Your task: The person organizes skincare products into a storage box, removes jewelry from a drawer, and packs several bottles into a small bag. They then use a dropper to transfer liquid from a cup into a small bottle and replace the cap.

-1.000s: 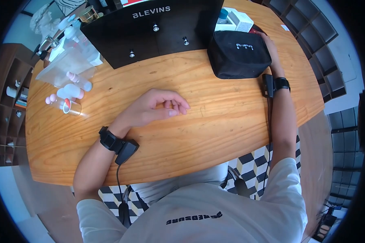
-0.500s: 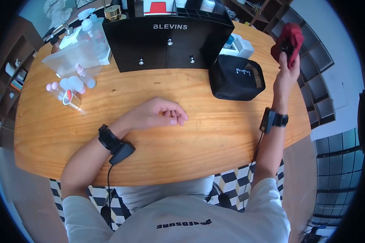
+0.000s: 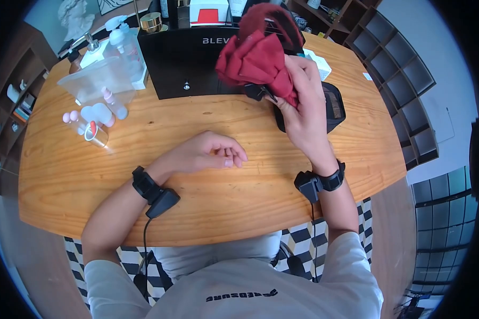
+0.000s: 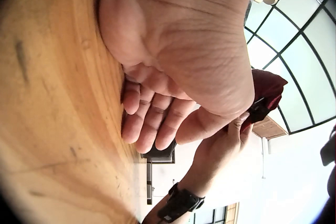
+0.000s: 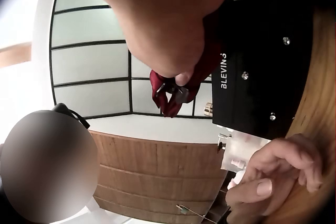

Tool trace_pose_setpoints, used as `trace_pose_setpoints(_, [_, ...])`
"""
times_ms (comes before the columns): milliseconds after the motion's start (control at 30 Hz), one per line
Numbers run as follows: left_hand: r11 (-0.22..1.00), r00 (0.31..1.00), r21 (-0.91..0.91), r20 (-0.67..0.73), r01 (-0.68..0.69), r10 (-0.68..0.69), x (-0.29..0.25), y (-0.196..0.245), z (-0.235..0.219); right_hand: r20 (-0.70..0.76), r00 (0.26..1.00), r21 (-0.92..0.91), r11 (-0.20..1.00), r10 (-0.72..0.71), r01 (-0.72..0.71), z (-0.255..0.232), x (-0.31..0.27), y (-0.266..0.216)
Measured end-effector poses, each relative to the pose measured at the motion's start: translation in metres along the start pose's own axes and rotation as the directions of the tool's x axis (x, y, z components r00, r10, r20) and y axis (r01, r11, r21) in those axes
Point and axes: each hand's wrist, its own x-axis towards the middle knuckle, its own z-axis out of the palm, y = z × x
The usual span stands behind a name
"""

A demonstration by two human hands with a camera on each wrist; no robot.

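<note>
Raised over the back right of the table, my right hand (image 3: 306, 109) grips a dark red bow headband (image 3: 255, 61). It has layered fabric folds and a wide looped band rising behind them. A small black clip-like piece (image 3: 255, 91) shows at its lower edge, near the thumb. In the right wrist view, my hand (image 5: 163, 19) covers much of the headband (image 5: 160, 87). My left hand (image 3: 205, 151) rests on its side on the wooden table, fingers loosely curled and holding nothing. The left wrist view shows its palm (image 4: 178, 40) and relaxed fingers against the wood.
Behind the raised headband stands a black drawer box (image 3: 197, 64) lettered BLEVINS, partly covered by it. A black zip pouch (image 3: 333, 106) sits below the right hand, partly hidden. Small bottles (image 3: 114, 103), a clear cup (image 3: 97, 135) and a translucent bin (image 3: 93, 80) stand at the left.
My right hand reached beyond the pouch, lifted the red headband at the far right, then brought it left and closer, in front of the drawer box. My left hand has stayed put.
</note>
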Motion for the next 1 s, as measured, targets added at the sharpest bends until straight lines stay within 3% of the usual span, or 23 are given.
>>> trace_pose_setpoints(67, [1.0, 1.0, -0.019, 0.005, 0.0, 0.0, 0.0, -0.001, -0.001, -0.015, 1.0, -0.04, 0.999, 0.002, -0.003, -0.001, 0.005, -0.001])
trace_pose_setpoints(133, [1.0, 1.0, -0.012, 0.006, -0.009, 0.009, 0.0, -0.002, -0.001, -0.005, 1.0, -0.195, 0.981, -0.003, 0.002, -0.004, 0.012, -0.001])
trace_pose_setpoints(333, [1.0, 1.0, -0.015, 0.004, -0.003, 0.003, -0.001, -0.001, -0.001, 0.109, 0.99, -0.113, 0.991, 0.084, -0.071, 0.001, 0.014, 0.014])
trace_pose_setpoints(467, [1.0, 1.0, -0.016, -0.007, -0.012, 0.012, 0.0, -0.001, 0.0, 0.125, 0.988, -0.139, 0.987, 0.096, -0.078, 0.005, 0.012, 0.014])
trace_pose_setpoints(533, [1.0, 1.0, -0.008, -0.013, -0.015, 0.015, 0.0, 0.0, 0.001, 0.068, 0.988, -0.018, 0.99, 0.14, -0.14, 0.015, 0.006, 0.011])
trace_pose_setpoints(633, [1.0, 1.0, 0.007, -0.021, -0.016, 0.016, -0.001, 0.001, 0.001, 0.075, 0.964, -0.034, 0.967, 0.253, -0.251, 0.03, -0.006, 0.007])
trace_pose_setpoints(767, [1.0, 1.0, 0.022, -0.019, -0.022, 0.023, 0.0, 0.002, 0.001, 0.122, 0.951, -0.099, 0.956, 0.286, -0.275, 0.048, -0.017, 0.01])
trace_pose_setpoints(1000, [1.0, 0.999, 0.01, -0.02, -0.025, 0.025, 0.0, 0.005, 0.002, 0.091, 0.987, -0.266, 0.959, 0.129, -0.101, 0.054, -0.022, 0.022])
